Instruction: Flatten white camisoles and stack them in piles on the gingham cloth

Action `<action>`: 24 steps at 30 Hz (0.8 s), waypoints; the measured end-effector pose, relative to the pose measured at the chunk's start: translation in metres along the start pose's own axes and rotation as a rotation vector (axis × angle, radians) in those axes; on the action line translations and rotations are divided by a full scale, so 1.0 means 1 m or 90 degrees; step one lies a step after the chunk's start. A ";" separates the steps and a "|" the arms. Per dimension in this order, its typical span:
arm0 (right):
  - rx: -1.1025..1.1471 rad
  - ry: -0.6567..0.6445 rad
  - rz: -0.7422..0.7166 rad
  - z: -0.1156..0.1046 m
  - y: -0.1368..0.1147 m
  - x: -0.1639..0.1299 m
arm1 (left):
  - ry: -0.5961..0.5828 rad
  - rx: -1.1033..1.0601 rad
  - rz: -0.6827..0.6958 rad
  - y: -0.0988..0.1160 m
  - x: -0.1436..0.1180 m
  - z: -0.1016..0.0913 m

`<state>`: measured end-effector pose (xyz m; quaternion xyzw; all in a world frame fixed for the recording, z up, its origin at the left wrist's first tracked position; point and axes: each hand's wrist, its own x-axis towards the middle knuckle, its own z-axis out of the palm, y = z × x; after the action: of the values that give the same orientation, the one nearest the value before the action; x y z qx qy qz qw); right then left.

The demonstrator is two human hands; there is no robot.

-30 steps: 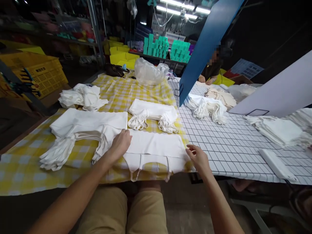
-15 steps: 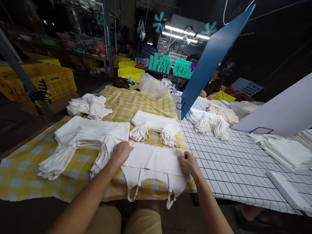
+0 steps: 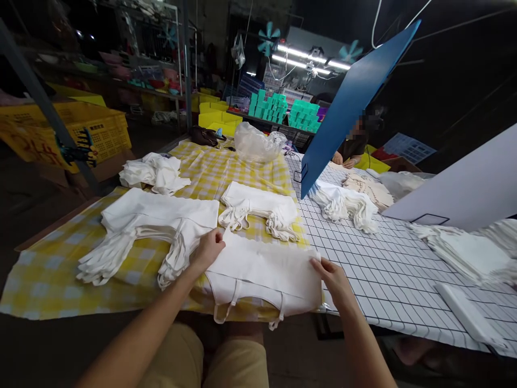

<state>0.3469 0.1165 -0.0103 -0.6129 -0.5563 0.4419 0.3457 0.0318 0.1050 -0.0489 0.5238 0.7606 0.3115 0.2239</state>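
Note:
In front of me a white camisole (image 3: 266,269) lies spread sideways, its thin straps hanging toward the table's near edge. My left hand (image 3: 210,248) pinches its far left corner, fingers closed. My right hand (image 3: 328,270) grips the far right corner between thumb and fingers. Left of it rests a stack of white camisoles (image 3: 161,213), whose right end lies close by my left hand. Beyond the spread camisole sits a smaller stack of white strapped garments (image 3: 260,205). A crumpled heap of white garments (image 3: 153,172) lies at the far left.
A yellow checked cloth (image 3: 202,167) covers the left table and a white grid cloth (image 3: 363,275) the right. A blue panel (image 3: 355,108) and a white panel (image 3: 464,183) stand at right. Garment piles (image 3: 343,205) lie between them. Another person's hands (image 3: 343,160) work beyond.
My right hand has moved a little right with its corner, and my left hand has risen slightly with the other. The camisole's top edge is drawn wider.

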 end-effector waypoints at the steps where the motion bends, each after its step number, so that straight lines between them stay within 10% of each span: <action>1: -0.002 -0.002 -0.001 -0.002 0.001 -0.001 | 0.000 -0.033 -0.016 -0.001 0.001 0.001; 9: 0.030 0.054 -0.059 -0.023 -0.031 0.009 | -0.110 -0.357 0.001 0.024 0.031 -0.034; 16: 0.045 0.265 -0.359 -0.046 -0.095 0.020 | 0.207 -0.321 0.285 0.076 0.042 -0.100; 24: -0.126 -0.022 -0.248 -0.038 0.014 -0.010 | -0.001 -0.021 0.345 -0.020 -0.035 -0.050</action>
<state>0.3873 0.1075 -0.0082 -0.5173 -0.7108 0.3208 0.3527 -0.0022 0.0552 -0.0272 0.7048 0.5872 0.3722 0.1411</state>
